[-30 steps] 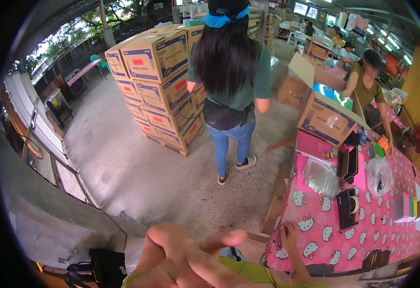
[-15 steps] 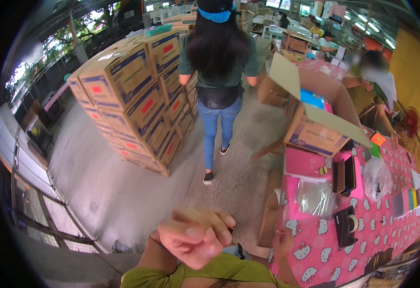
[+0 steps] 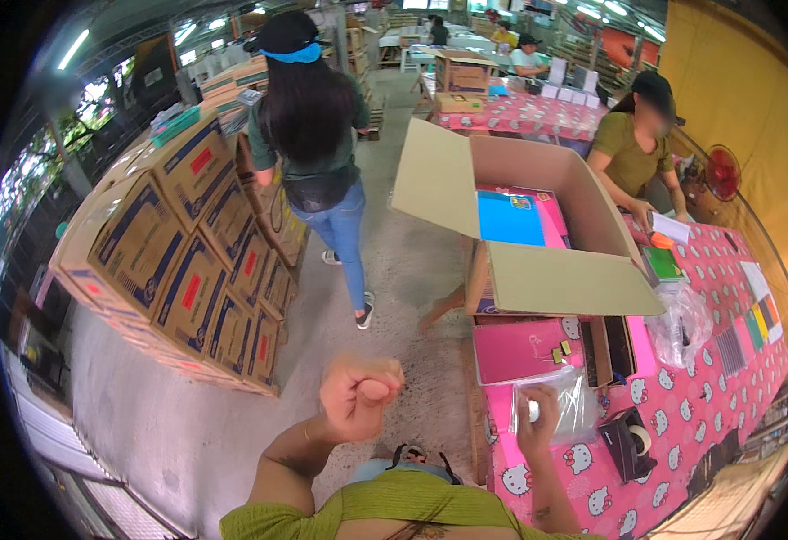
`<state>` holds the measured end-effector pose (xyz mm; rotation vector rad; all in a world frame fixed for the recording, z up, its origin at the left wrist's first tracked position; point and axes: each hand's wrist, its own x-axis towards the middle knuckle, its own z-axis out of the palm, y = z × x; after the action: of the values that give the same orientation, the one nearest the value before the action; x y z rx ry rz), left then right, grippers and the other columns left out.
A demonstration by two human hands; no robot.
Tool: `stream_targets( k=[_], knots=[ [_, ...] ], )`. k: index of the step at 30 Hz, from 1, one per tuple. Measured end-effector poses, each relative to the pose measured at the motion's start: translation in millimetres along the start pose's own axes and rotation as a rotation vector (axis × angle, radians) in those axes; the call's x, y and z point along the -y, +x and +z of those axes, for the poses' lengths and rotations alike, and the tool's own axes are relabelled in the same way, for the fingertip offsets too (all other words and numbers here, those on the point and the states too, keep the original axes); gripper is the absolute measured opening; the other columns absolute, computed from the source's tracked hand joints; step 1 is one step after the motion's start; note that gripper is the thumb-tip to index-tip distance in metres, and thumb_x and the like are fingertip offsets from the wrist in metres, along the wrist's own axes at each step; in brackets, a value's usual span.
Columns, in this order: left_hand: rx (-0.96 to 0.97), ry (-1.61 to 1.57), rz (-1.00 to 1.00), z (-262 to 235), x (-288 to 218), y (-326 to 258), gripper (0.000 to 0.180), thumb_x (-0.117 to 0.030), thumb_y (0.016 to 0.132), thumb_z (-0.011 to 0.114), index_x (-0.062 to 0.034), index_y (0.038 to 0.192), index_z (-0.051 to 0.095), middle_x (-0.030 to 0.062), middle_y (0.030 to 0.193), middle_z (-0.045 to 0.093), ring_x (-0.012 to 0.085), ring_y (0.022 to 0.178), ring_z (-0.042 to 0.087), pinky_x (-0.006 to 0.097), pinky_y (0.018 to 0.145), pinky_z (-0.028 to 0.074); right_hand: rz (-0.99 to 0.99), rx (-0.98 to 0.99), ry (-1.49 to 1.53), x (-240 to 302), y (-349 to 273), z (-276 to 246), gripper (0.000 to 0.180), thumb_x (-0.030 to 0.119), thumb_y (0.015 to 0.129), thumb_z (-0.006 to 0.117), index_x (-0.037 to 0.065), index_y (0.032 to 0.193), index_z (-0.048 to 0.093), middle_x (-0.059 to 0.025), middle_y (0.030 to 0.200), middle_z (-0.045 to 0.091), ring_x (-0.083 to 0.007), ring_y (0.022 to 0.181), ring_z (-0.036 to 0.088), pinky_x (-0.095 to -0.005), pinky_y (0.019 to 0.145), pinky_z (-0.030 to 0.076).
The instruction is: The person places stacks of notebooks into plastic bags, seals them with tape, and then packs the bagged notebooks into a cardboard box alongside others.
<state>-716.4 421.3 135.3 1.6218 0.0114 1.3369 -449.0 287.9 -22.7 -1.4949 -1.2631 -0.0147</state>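
In mid-air over the grey floor, my left hand [image 3: 358, 396] is curled into a fist, slightly blurred, and nothing shows in it. My right hand [image 3: 539, 421] hovers at or just above clear plastic sleeves [image 3: 574, 405] on the table's left side. Its fingers are bent around a small whitish spot that I cannot make out. Beyond it lie a pink folder [image 3: 511, 351] with small yellow-and-black clips [image 3: 559, 352] and a narrow dark open box [image 3: 608, 351]. A black tape dispenser [image 3: 626, 445] stands to the right of this hand.
A large open carton [image 3: 565, 279] of notebooks stands at the table's far-left corner, flaps out. Stacked cartons [image 3: 169, 243] rise on the left. One person [image 3: 308, 126] stands in the aisle; another [image 3: 632, 153] sits across the pink patterned table [image 3: 682, 432], beside a red fan [image 3: 722, 173].
My view has swung to the right. My right hand has risen from the table's near-left edge to the plastic sleeves. My left hand has curled tighter. The aisle person has walked farther away.
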Motion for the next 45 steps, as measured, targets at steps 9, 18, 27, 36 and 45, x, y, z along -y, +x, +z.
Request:
stream_targets(
  k=[9,18,27,36,45],
  knots=[
    [0.27,0.755,0.064,-16,136,148,0.033,-0.035,0.087,0.067,-0.003,0.094,0.064,0.016,0.095,0.062,0.0337,0.093,0.057,0.043,0.08,0.044,-0.287,0.026,-0.222,81,198,-59,0.021,0.015,0.088,0.063,0.0,0.103,0.063,-0.0171,0.1,0.063,-0.0317,0.093,0.062,-0.0398,0.083,0.048],
    [0.795,1.297,0.028,5,237,150,0.062,-0.042,0.084,0.064,-0.0017,0.129,0.053,0.0185,0.128,0.054,0.0457,0.131,0.04,0.06,0.108,0.03,0.36,0.46,-0.4,-100,387,16,0.072,0.04,0.087,0.07,-0.005,0.137,0.046,-0.0231,0.13,0.055,-0.0335,0.119,0.056,-0.0453,0.098,0.045],
    [0.348,1.191,0.208,-11,270,122,0.037,-0.023,0.083,0.058,-0.0069,0.116,0.061,0.0104,0.124,0.058,0.0399,0.13,0.046,0.055,0.106,0.037,0.96,0.869,0.075,-116,397,84,0.082,0.049,0.089,0.066,-0.002,0.145,0.033,-0.0206,0.14,0.048,-0.0382,0.122,0.052,-0.0592,0.099,0.043],
    [0.275,1.083,0.229,-5,280,119,0.032,-0.023,0.083,0.058,-0.0089,0.112,0.059,0.0084,0.123,0.059,0.038,0.128,0.049,0.054,0.106,0.038,1.248,0.788,0.178,-150,389,81,0.079,0.05,0.092,0.063,-0.01,0.138,0.038,-0.0257,0.137,0.05,-0.0344,0.122,0.054,-0.0515,0.102,0.045],
    [0.19,1.087,0.227,1,290,114,0.037,-0.023,0.08,0.061,-0.0084,0.113,0.057,0.0072,0.122,0.058,0.0392,0.129,0.048,0.055,0.107,0.037,1.149,0.642,-0.051,-120,387,94,0.071,0.045,0.084,0.074,-0.01,0.124,0.053,-0.0204,0.11,0.066,-0.0275,0.093,0.067,-0.0412,0.081,0.056]
  ],
)
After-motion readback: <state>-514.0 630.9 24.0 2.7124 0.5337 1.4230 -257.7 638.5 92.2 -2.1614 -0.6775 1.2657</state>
